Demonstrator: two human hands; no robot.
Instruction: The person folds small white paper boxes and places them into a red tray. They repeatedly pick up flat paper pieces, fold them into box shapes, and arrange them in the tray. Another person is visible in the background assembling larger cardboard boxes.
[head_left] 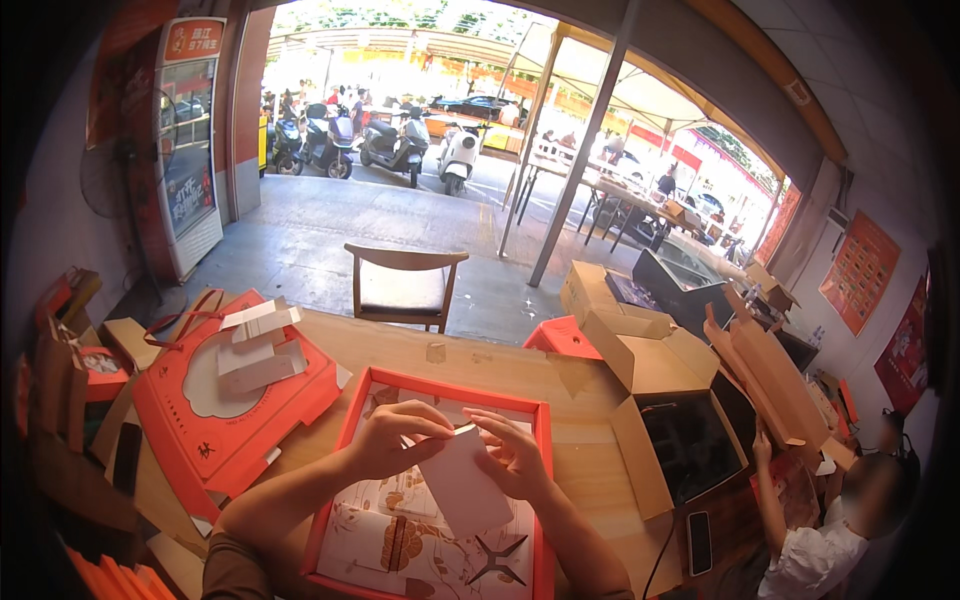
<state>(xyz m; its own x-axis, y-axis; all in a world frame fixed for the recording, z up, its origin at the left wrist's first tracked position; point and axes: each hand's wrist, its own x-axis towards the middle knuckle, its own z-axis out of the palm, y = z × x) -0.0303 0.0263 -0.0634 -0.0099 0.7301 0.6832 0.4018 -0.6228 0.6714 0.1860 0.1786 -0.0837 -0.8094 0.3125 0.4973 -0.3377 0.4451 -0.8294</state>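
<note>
Between my two hands is a small white paper carton (463,490), tilted, with its top end toward my fingertips. My left hand (398,438) pinches the top end at its left corner. On the other side, my right hand (510,462) grips the right edge, its fingers bent over the top. Both hands are above a shallow red gift box (546,470) on the wooden table. Brown-and-white printed pieces (365,540) line its inside. A dark X-shaped mark or cutout (498,560) shows at its near right corner. The carton hides part of the inside.
At left lies a flat red box sleeve (270,430) with folded white cartons (262,350) on it. An opened brown cardboard box (640,450) and a phone (699,543) are at right. Another person (815,550) reaches toward brown cardboard (765,385). A chair (405,290) stands beyond the table.
</note>
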